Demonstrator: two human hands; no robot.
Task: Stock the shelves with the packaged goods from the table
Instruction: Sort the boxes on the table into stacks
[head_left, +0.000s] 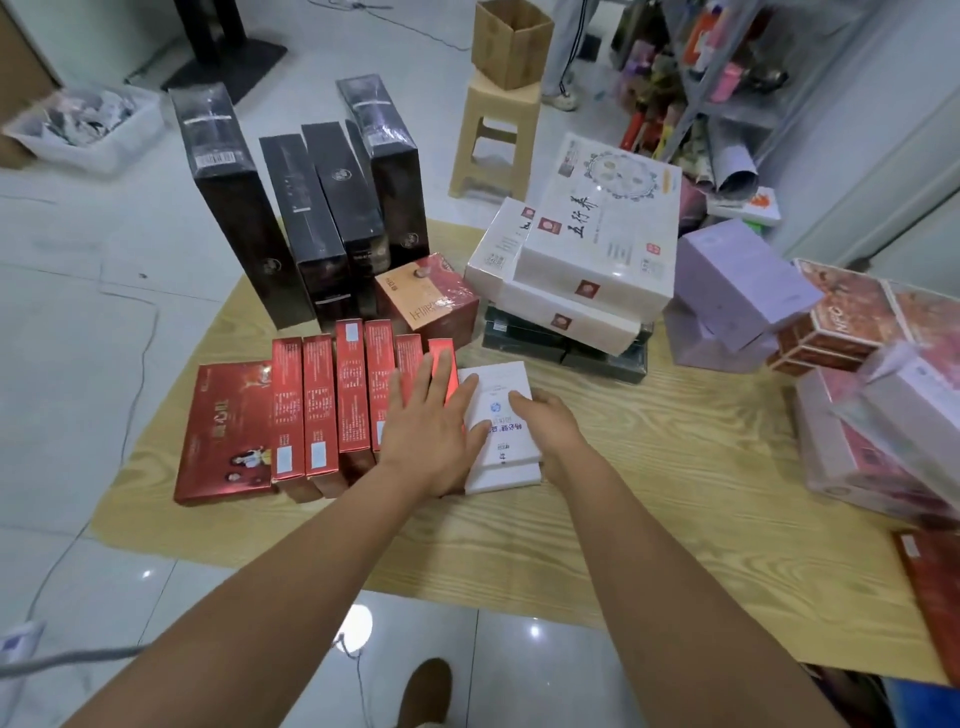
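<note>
The person is standing at the near edge of the table (649, 499) and reaching both arms toward a small stack of two white boxes (497, 385) lying flat near its middle. The right hand (545, 423) is grasping this stack from its right side, with the thumb lying over the top and the fingers wrapping the far edge. The left hand (434, 423) is lying released and flat, fingers straight and spread, partly over the nearest of the red boxes (332, 405) and touching the left side of the white stack. It is probably bracing the stack so both boxes lift together, and steadying the red row, which is standing on edge and looks easy to tip. Taller black boxes (311, 228) are standing upright behind the red ones, and large white boxes (597, 234) are lying stacked to the right, near purple boxes (737, 280). The shelves (727, 78) are standing well apart, beyond the table's far right corner, so the white stack is not yet stocked and is resting on the table.
</note>
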